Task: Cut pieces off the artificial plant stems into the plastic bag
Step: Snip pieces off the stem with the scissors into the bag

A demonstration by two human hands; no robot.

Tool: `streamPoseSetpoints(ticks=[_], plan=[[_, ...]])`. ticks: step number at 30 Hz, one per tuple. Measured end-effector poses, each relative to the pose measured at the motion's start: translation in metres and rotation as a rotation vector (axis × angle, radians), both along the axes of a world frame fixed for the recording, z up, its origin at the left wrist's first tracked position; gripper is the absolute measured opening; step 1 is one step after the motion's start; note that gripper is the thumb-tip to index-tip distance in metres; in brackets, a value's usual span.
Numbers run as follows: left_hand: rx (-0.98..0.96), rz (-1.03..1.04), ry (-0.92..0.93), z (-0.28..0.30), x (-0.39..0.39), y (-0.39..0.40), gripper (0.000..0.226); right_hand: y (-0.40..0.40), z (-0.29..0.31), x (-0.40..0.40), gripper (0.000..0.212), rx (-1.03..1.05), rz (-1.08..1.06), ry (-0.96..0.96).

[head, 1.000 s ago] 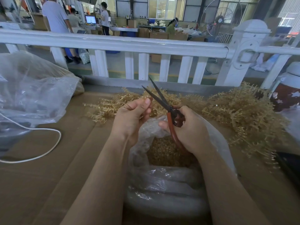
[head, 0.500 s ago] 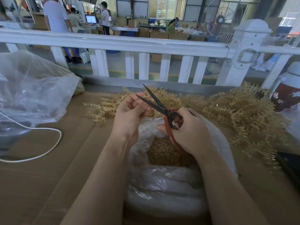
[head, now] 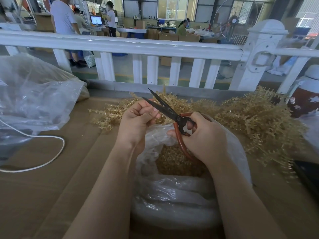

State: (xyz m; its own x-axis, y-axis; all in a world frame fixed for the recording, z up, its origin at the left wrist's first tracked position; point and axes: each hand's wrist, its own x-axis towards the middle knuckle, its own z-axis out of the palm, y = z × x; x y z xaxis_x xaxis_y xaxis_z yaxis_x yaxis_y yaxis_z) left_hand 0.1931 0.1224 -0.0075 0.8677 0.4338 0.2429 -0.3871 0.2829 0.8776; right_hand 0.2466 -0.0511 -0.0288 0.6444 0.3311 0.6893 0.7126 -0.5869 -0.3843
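A clear plastic bag [head: 172, 195] stands open in front of me on the brown table [head: 43, 187], with golden cut pieces [head: 176, 164] inside. My right hand [head: 205, 137] grips red-handled scissors [head: 172, 114], their black blades parted and pointing up-left over the bag. My left hand [head: 138, 121] is curled beside the blades, fingertips close to the lower blade; a stem piece in it is too small to make out. A heap of golden artificial plant stems [head: 250, 121] lies behind and to the right of the bag.
A large crumpled clear bag [head: 34, 97] sits at the left, a white cable [head: 51, 156] looping beside it. A white railing [head: 138, 47] borders the table's far edge. A red-and-white flask [head: 307, 94] stands at the right, and a dark object [head: 307, 175] lies at the right edge.
The scissors have swung lower and further left, blades still parted. My left hand has curled in closer against the lower blade.
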Motion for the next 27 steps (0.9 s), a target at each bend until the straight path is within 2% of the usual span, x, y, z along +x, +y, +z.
streamPoseSetpoints(ticks=[7,12,16,23,27], plan=[[-0.003,-0.019,0.019,0.0014,-0.0013,-0.0021,0.013,-0.0021,-0.001,0.0026,0.061,-0.006,-0.01,-0.007],[-0.019,-0.042,0.033,0.0038,-0.0032,-0.0025,0.01,-0.0019,0.0011,0.0009,0.05,0.028,0.004,0.0],[-0.048,-0.023,0.017,0.0043,-0.0044,-0.0031,0.016,-0.0027,0.0021,-0.0006,0.046,0.001,0.016,0.011],[-0.047,0.037,-0.031,0.0066,-0.005,-0.0047,0.024,-0.0027,0.0036,-0.0016,0.052,-0.01,0.0,0.025],[0.026,0.009,-0.057,0.0065,-0.0048,-0.0044,0.027,-0.0026,0.0033,-0.0013,0.06,-0.006,0.01,0.028]])
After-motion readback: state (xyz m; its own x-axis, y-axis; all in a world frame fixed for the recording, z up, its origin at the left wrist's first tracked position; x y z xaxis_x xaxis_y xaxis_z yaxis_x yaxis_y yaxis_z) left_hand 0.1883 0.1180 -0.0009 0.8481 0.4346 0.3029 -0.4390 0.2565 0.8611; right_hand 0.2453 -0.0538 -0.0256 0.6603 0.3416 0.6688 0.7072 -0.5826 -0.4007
